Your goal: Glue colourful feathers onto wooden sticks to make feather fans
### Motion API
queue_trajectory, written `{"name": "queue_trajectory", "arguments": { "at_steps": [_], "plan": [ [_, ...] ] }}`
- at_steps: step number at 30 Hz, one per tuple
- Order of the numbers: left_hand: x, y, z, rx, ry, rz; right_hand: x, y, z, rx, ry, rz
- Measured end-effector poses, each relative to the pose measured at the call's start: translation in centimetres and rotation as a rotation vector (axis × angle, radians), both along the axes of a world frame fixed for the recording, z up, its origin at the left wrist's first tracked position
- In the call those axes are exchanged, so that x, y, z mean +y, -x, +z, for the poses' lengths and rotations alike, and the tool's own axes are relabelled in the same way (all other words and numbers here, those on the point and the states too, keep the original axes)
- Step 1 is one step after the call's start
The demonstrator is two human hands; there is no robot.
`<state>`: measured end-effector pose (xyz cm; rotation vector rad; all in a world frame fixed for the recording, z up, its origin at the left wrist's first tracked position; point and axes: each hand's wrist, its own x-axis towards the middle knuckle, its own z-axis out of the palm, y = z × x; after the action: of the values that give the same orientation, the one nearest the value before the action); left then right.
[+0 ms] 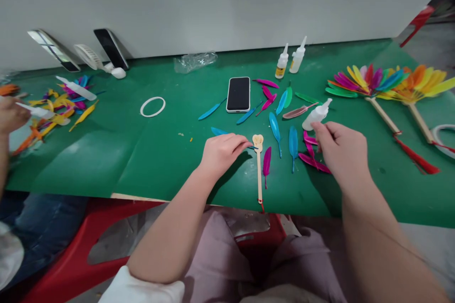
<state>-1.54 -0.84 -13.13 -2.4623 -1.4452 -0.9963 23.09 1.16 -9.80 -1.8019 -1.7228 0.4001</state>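
Note:
My left hand pinches a blue feather. Its vane shows behind the hand, and its quill tip lies over the rounded head of a wooden fan handle flat on the table. Yellowish marks show on that head, and a red cord is tied at the near end. To the right, my right hand grips the lower part of a white glue bottle, which leans with its nozzle up and right. A magenta feather lies beside the handle. Blue feathers and more magenta feathers lie between my hands.
A phone lies on the green table. Two glue bottles stand at the back. Finished feather fans lie right. A white ring is left of centre; farther left, another person's hand holds a bottle near a feather pile.

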Motion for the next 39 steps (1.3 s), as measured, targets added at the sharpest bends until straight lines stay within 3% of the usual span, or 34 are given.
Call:
{"name": "queue_trajectory", "arguments": {
  "at_steps": [3,6,15,23,30,32,36,39],
  "plan": [
    [-0.8,-0.9,0.4,-0.018,-0.034,0.006,0.2,-0.1,-0.9,-0.277,0.125,0.011],
    [-1.6,-1.6,0.8,-0.107,-0.044,0.01,0.2,0.3,-1.6,-0.409,0.221,0.051],
    [-4.7,-2.4,1.3,-0.398,-0.018,0.129,0.3,2.9,-1.7,-0.456,0.115,0.155],
    [-4.9,-1.5,1.2,-0.54,0.04,0.193,0.5,5.8,-2.6,-0.386,0.121,0.161],
    [-4.9,-1.1,1.5,-0.641,0.208,0.228,1.3,5.1,-2.1,-0.064,0.09,0.181],
    [-4.7,-1.3,1.6,-0.644,0.303,0.216,1.0,5.0,-1.3,0.184,0.114,0.203],
    [-3.5,-2.3,1.8,-0.659,0.419,0.096,-0.1,5.0,0.1,0.884,0.253,0.254],
    [-1.9,-3.2,2.3,-0.734,0.548,-0.031,-0.4,5.3,0.2,1.021,0.3,0.235]
  ]
}}
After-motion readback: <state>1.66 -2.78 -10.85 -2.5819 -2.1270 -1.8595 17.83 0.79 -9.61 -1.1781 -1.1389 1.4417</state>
